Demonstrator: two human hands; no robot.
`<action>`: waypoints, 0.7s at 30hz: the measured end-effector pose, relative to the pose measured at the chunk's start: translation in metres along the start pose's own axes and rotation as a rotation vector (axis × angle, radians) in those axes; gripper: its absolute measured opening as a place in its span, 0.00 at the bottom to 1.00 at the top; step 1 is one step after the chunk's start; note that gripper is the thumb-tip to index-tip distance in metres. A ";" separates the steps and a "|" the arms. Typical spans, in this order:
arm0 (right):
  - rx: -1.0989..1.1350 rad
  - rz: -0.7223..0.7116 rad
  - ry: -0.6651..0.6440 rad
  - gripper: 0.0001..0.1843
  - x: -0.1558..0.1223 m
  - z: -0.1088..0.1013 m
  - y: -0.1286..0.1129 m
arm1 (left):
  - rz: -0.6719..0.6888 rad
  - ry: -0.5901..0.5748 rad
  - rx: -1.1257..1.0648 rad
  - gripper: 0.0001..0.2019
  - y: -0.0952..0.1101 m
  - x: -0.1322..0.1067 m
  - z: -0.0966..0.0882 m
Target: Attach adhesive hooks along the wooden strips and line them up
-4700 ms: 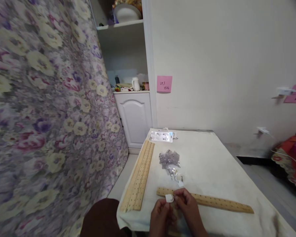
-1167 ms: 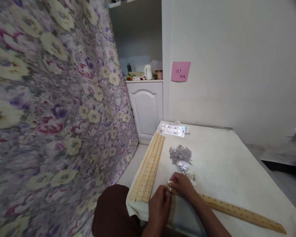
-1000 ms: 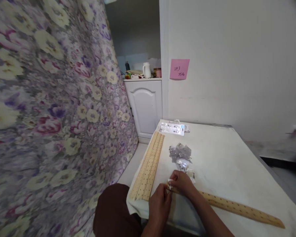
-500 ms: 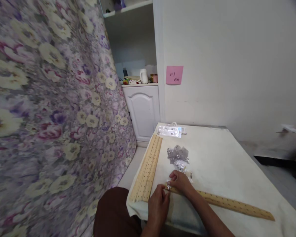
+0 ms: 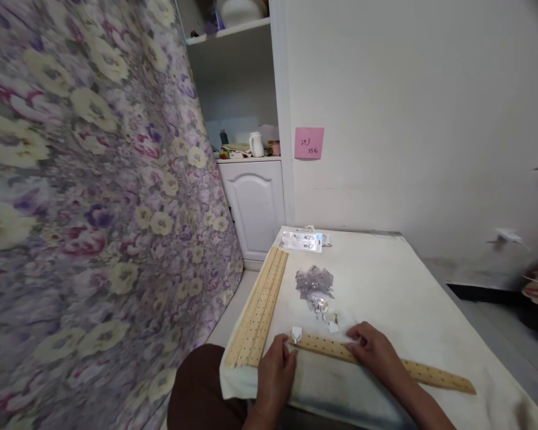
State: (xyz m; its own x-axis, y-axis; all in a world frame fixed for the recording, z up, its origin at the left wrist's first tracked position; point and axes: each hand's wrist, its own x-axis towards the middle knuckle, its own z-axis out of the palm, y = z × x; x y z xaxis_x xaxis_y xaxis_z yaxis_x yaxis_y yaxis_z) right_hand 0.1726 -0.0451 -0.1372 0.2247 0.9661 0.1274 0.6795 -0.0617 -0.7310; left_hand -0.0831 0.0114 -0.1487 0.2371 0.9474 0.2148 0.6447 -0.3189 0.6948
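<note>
A long wooden strip (image 5: 430, 374) with rows of small holes lies across the near part of the table. A small white hook piece (image 5: 296, 333) sits at its left end. My left hand (image 5: 275, 369) is curled round that left end, just below the hook piece. My right hand (image 5: 371, 350) rests on top of the strip a little further right, fingers stretched flat on the wood and holding nothing. Beyond the strip lie two or three loose white hook pieces (image 5: 327, 319) and a pile of small clear bags (image 5: 314, 282).
A stack of similar wooden strips (image 5: 260, 310) lies along the left edge of the white-covered table (image 5: 407, 292). A blister pack (image 5: 301, 240) is at the far edge. A flowered curtain (image 5: 94, 209) hangs on the left; a white cupboard (image 5: 252, 203) and a pink note (image 5: 309, 143) are behind.
My right hand has left the strip's left end and slid right along the strip. The white hook piece now stands uncovered at that end. My left hand stays there.
</note>
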 end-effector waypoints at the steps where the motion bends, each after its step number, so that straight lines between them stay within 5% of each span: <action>1: -0.013 -0.009 -0.005 0.09 -0.003 -0.002 0.004 | 0.000 0.009 -0.003 0.12 -0.001 0.000 0.000; 15: -0.029 -0.044 0.054 0.10 0.039 -0.001 -0.004 | 0.067 0.107 -0.013 0.13 -0.001 -0.001 0.000; 21: 0.056 -0.097 0.015 0.13 0.054 0.017 -0.004 | 0.057 0.099 -0.041 0.12 0.001 -0.003 -0.001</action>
State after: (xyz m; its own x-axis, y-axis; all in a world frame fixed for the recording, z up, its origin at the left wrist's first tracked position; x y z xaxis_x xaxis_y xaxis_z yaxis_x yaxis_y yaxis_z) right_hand 0.1705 0.0120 -0.1386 0.1708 0.9629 0.2090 0.6588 0.0462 -0.7509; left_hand -0.0842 0.0089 -0.1479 0.1985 0.9264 0.3199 0.6013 -0.3729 0.7067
